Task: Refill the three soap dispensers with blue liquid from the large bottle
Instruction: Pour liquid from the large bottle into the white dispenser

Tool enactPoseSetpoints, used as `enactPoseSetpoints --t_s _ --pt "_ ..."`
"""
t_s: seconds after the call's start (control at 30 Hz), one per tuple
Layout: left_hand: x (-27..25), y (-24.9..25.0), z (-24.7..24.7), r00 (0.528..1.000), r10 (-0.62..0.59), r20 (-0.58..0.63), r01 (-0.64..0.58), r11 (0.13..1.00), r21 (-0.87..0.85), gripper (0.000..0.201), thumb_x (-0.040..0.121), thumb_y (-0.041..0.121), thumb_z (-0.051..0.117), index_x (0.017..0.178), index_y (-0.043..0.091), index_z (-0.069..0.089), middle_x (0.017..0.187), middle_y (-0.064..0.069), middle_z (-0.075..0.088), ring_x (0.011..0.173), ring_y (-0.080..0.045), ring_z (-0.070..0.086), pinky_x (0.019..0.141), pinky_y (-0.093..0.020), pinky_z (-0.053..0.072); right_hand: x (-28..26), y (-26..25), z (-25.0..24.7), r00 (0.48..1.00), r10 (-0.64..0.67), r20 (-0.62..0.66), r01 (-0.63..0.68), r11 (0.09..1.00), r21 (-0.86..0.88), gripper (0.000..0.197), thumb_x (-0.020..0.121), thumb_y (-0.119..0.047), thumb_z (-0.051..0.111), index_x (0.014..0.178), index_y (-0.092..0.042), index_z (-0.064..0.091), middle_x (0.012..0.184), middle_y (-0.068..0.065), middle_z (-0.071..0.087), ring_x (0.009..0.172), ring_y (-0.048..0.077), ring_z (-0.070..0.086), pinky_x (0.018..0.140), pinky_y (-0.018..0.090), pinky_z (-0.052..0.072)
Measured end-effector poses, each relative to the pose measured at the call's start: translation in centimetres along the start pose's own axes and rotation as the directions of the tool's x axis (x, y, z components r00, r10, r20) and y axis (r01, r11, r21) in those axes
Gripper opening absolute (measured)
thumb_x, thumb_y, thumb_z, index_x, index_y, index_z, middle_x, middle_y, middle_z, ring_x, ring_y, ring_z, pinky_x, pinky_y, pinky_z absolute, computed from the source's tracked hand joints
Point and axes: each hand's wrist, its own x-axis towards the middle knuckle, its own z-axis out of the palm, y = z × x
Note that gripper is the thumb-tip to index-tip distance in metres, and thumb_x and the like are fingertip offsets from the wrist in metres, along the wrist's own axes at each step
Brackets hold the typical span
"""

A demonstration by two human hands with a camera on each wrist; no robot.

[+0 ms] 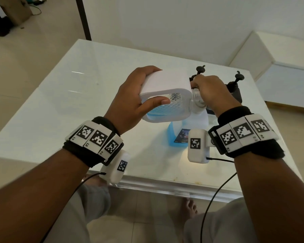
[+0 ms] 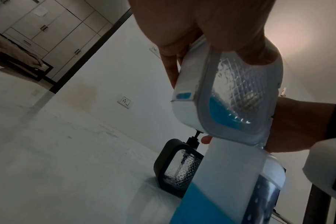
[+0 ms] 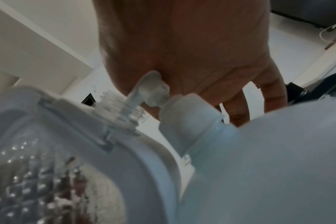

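Note:
My left hand (image 1: 135, 95) grips a white soap dispenser (image 1: 167, 81) tipped on its side above the table, thumb on its clear patterned face. A little blue liquid pools in its low corner (image 2: 219, 115). Its open threaded neck (image 3: 117, 109) points right, at the top of the large bottle (image 1: 177, 135), which stands upright and is part full of blue liquid. My right hand (image 1: 211, 90) curls over the bottle's white pump head (image 3: 150, 81), whose spout meets the dispenser's neck. I see no stream of liquid.
Two black dispensers (image 1: 235, 88) (image 1: 199, 70) with pumps on stand behind my right hand; one is also in the left wrist view (image 2: 178, 168). The glossy white table (image 1: 77, 102) stretches left and far. A wall runs behind it, a white cabinet (image 1: 279, 67) to the right.

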Motion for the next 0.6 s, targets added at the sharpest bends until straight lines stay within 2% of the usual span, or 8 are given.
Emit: enactPoseSetpoints --t_s 0.07,0.17,0.2,0.27,0.3,0.4,0.5,0.6 --pt "-0.02 -0.03 -0.04 1.000 0.000 -0.004 0.000 1.000 0.003 0.064 0.080 0.051 0.061 0.130 0.014 0.044 0.119 0.011 0.047 0.107 0.007 0.045 0.090 -0.008 0.039 0.00 -0.05 0.11 0.999 0.019 -0.032 -0.017 0.998 0.067 0.031 0.094 -0.022 0.042 0.074 -0.021 0.067 0.086 -0.003 0.066 0.071 0.014 0.055 0.062 0.025 0.039" --pt "0.07 -0.05 0.06 1.000 -0.002 0.001 0.002 1.000 0.008 0.066 0.081 0.050 0.062 0.131 0.011 0.045 0.120 0.010 0.046 0.106 0.010 0.044 0.090 -0.007 0.038 0.10 -0.10 -0.22 0.999 -0.012 -0.042 0.015 0.997 0.079 0.029 0.093 -0.025 0.045 0.078 -0.020 0.069 0.084 -0.007 0.069 0.070 0.008 0.059 0.068 0.026 0.044" --pt "0.08 -0.08 0.09 1.000 -0.003 0.000 0.003 1.000 0.008 0.066 0.081 0.050 0.061 0.131 0.010 0.045 0.120 0.010 0.046 0.106 0.010 0.044 0.090 -0.006 0.038 0.18 -0.02 -0.25 0.998 -0.035 -0.051 0.039 0.996 0.083 0.029 0.093 -0.024 0.044 0.081 -0.018 0.070 0.088 -0.006 0.071 0.073 0.010 0.061 0.072 0.028 0.046" --pt "0.08 -0.12 0.09 1.000 -0.002 -0.004 0.002 1.000 0.007 0.066 0.081 0.050 0.061 0.131 0.009 0.045 0.119 0.008 0.047 0.106 0.006 0.045 0.090 -0.006 0.038 0.38 0.11 -0.20 0.995 -0.082 -0.054 0.082 0.997 -0.003 0.033 0.094 -0.020 0.041 0.090 -0.014 0.073 0.100 0.001 0.072 0.089 0.019 0.064 0.085 0.033 0.048" --pt "0.05 -0.09 0.09 1.000 -0.002 -0.006 0.002 1.000 0.006 0.066 0.081 0.050 0.061 0.131 0.009 0.045 0.120 0.008 0.047 0.106 0.005 0.046 0.090 -0.007 0.038 0.54 0.22 -0.10 0.993 -0.109 -0.047 0.106 0.992 -0.067 0.035 0.095 -0.017 0.038 0.096 -0.011 0.073 0.106 0.005 0.071 0.098 0.024 0.063 0.087 0.033 0.047" --pt "0.10 0.02 0.14 1.000 -0.009 -0.004 0.009 1.000 0.004 0.067 0.081 0.049 0.062 0.131 0.008 0.045 0.120 0.007 0.047 0.106 0.003 0.046 0.090 -0.006 0.039 0.74 0.46 0.02 0.986 -0.161 0.048 0.168 0.943 -0.288 0.036 0.099 -0.004 0.036 0.116 -0.004 0.068 0.122 0.022 0.061 0.115 0.037 0.054 0.079 0.028 0.036" --pt "0.19 0.13 0.28 1.000 -0.014 -0.002 0.014 1.000 -0.004 0.068 0.080 0.050 0.062 0.131 0.009 0.045 0.120 0.007 0.047 0.107 -0.001 0.048 0.090 -0.007 0.040 0.52 0.28 0.11 0.984 -0.157 0.081 0.176 0.918 -0.355 0.037 0.098 0.005 0.039 0.124 -0.002 0.063 0.127 0.024 0.059 0.118 0.040 0.051 0.089 0.034 0.040" --pt "0.10 0.20 0.31 1.000 -0.013 -0.002 0.013 1.000 -0.013 0.067 0.080 0.051 0.061 0.131 0.011 0.044 0.120 0.007 0.047 0.107 0.002 0.047 0.090 -0.007 0.040 0.29 0.45 0.23 0.981 -0.188 0.040 0.189 0.908 -0.374 0.033 0.096 0.003 0.047 0.125 -0.001 0.062 0.128 0.019 0.060 0.117 0.034 0.054 0.089 0.029 0.040"
